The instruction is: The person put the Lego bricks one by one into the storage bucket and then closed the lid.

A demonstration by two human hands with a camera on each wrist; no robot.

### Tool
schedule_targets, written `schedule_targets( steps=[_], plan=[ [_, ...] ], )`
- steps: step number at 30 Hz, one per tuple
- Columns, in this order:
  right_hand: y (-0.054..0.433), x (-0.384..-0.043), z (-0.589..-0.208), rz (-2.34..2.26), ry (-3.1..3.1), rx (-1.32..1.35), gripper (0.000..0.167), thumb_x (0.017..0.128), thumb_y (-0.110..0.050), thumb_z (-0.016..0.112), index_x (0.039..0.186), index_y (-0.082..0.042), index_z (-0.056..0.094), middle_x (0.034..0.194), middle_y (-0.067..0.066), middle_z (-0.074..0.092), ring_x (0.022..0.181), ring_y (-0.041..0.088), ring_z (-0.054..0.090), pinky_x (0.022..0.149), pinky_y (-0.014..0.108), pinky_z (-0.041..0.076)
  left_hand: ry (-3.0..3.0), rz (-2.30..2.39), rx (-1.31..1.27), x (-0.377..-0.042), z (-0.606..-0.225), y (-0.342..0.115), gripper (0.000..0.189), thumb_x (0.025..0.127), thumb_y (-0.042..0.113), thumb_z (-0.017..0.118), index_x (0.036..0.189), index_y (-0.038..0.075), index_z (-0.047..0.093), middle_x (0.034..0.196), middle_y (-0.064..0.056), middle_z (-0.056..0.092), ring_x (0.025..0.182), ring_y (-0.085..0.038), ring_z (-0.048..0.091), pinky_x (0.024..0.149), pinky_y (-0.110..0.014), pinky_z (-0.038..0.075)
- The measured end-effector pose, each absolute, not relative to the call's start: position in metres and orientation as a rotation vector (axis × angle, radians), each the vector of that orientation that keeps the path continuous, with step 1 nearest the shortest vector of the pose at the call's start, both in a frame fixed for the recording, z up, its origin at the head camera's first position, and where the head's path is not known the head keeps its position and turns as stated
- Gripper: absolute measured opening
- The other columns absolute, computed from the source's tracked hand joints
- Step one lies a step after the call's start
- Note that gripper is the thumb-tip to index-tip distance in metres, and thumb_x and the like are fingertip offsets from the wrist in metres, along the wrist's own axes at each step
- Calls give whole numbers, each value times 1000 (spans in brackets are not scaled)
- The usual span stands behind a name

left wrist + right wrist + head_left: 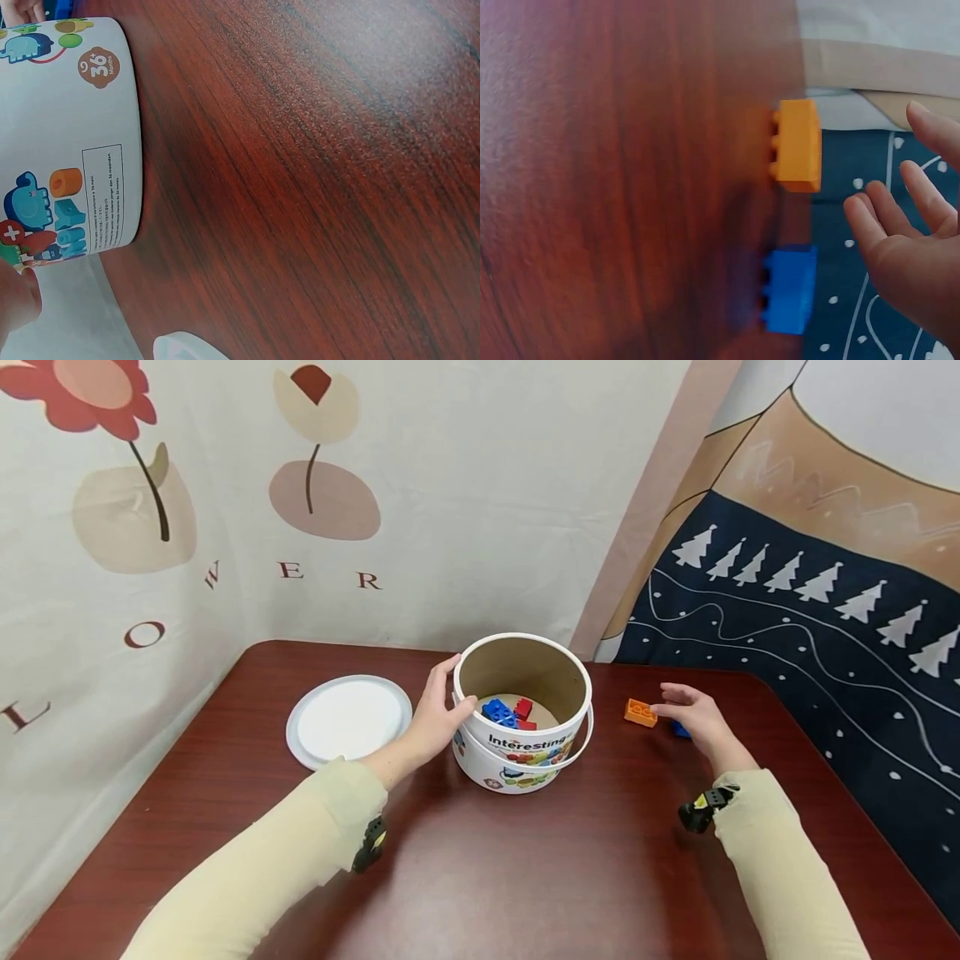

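My left hand holds the left side of a white toy bucket, thumb at the rim and fingers along the outer wall. The bucket stands upright without its lid, and its handle hangs down in front. Inside lie blue bricks and red bricks. My right hand hovers over the table with fingers spread and nothing in them. Near its fingertips lies an orange toy brick, apart from the hand in the right wrist view. A blue brick sits beside it, partly hidden by the hand in the head view.
A round white lid lies flat on the dark red table, left of the bucket. Printed cloths hang behind the table's back edge and along its right side. Each sleeve carries a small black device near the wrist.
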State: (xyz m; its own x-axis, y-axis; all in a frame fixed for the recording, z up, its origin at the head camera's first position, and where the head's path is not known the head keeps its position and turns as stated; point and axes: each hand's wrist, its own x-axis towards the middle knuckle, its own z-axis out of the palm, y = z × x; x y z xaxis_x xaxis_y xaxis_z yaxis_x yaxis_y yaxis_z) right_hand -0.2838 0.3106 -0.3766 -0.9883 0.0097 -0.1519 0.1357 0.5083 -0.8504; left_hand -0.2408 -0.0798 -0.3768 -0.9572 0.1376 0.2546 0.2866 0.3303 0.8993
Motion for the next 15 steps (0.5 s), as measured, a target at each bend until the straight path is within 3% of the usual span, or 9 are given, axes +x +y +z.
schedule_targets(
  steps=[15],
  plan=[
    [309,-292,-400,-1457,2562,169,66,92,-10,55,147,1,20,151,28,18,135,40,26,113,49,25,-2452,-1707,-383,-239,-377,-80,65,88,14,56,145,8,24,148,-11,28,134,-26,32,112,-45,29]
  ],
)
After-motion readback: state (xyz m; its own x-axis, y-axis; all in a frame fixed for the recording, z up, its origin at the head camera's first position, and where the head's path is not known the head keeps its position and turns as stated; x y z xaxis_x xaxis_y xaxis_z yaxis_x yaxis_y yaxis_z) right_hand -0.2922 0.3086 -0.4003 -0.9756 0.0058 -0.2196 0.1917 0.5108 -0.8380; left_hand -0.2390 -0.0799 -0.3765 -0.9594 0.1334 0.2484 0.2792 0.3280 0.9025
